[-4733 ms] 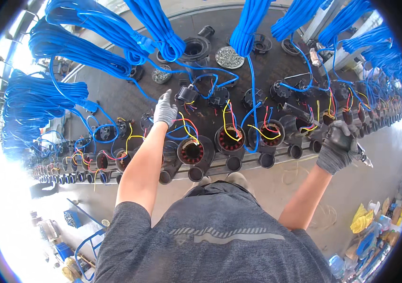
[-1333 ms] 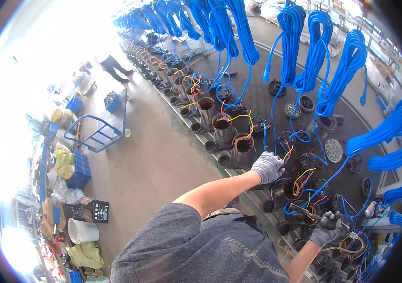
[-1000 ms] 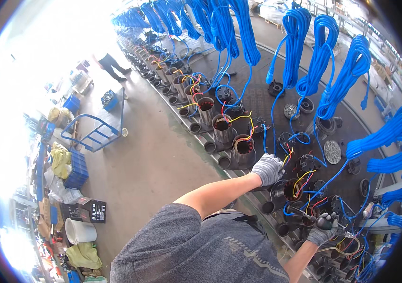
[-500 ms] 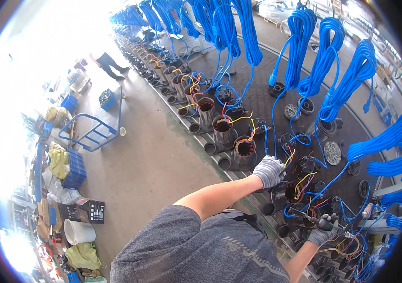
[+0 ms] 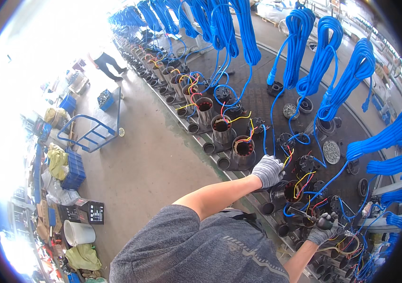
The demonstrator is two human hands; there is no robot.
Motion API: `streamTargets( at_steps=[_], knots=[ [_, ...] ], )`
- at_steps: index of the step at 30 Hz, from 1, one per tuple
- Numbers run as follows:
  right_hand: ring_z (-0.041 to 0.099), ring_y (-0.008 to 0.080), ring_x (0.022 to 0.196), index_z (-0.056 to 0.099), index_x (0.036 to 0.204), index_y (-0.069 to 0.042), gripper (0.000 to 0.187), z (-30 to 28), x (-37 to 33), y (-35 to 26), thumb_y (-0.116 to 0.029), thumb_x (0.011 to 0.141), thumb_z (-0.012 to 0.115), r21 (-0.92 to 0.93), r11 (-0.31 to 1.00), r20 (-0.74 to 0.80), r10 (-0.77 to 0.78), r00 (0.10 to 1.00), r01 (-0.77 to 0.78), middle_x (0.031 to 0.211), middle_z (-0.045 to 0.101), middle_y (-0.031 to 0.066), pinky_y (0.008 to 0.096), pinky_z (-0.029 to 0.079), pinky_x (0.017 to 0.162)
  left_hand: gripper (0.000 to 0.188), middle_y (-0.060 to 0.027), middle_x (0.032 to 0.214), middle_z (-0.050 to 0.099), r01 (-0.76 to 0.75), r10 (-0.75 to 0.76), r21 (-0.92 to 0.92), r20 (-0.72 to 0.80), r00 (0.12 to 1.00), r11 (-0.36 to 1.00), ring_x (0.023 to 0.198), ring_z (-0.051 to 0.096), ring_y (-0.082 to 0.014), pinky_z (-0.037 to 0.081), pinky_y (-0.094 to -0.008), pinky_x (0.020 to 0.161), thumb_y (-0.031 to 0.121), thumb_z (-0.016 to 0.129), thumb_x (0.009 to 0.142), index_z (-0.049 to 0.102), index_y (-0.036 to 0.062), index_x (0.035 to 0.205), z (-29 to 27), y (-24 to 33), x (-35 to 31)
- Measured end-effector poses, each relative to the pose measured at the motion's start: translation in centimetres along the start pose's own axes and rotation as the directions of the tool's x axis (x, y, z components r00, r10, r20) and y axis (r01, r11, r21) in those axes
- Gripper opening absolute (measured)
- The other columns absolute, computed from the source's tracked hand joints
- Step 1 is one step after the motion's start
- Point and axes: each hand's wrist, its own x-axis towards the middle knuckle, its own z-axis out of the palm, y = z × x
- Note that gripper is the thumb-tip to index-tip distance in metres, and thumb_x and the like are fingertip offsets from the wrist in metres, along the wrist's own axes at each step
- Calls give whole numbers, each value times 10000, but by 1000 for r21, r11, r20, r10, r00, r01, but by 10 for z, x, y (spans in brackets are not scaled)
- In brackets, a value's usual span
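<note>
Wires [image 5: 287, 160] have the left hand [image 5: 268, 170] right at them now, curled up instead of open like seconds ago, can't tell if it's pinching any; right hand [image 5: 322, 231] grips a dark tool [image 5: 301, 212], so both are busy near the open housing [image 5: 279, 190]

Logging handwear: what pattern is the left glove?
Left glove: grey stripes, best in head view.

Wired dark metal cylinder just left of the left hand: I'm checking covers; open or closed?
Open: the dark metal cylinder shows its hollow inside.
</note>
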Motion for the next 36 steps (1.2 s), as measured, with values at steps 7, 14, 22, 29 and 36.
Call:
streamTargets(
  at_steps=[7, 14, 22, 29, 36],
  knots=[
    [628, 205, 709, 669, 1018, -2, 163, 8, -6, 0, -146, 949, 638, 42, 999, -71, 35, 997, -32, 997, 730, 141, 358, 570, 725, 317, -141, 910, 687, 11, -11, 21, 22, 1000, 1000, 912, 646, -333, 482, -462, 820, 338, 596, 923, 705, 40, 925, 0, 0, 0],
    [625, 213, 709, 667, 1018, -8, 156, 6, -3, 0, -140, 943, 634, -7, 1000, -75, 24, 997, -25, 985, 720, 132, 357, 575, 714, 323, -150, 927, 682, 13, -12, -12, 6, 1000, 1000, 920, 642, -346, 482, -469, 830, 341, 605, 915, 698, 32, 938, 0, -1, -2],
    [619, 226, 762, 636, 1037, 28, 201, -2, 1, -2, -150, 942, 635, -9, 998, -31, 59, 998, -60, 1002, 673, 131, 376, 590, 765, 328, -177, 1059, 660, -76, 32, -239, -182, 983, 968, 1024, 625, -372, 486, -465, 926, 238, 679, 846, 636, 10, 1078, -2, -12, -14],
    [649, 231, 705, 654, 1034, -91, 206, 0, -2, -3, -269, 979, 566, -98, 981, 82, 177, 981, -169, 834, 678, 86, 600, 621, 580, 422, -157, 1251, 638, -178, 128, -211, -228, 965, 961, 1249, 552, -331, 401, -463, 1102, 274, 707, 833, 642, 38, 1176, 2, -15, -25],
    [624, 216, 725, 662, 1073, -41, 196, 3, -6, 4, -208, 975, 629, 83, 996, -3, 34, 999, -34, 973, 714, 129, 374, 560, 694, 417, -187, 1210, 633, -138, 109, -210, -146, 983, 968, 1205, 565, -364, 407, -459, 1098, 284, 682, 855, 622, 21, 1173, -10, -7, -21]
  ],
)
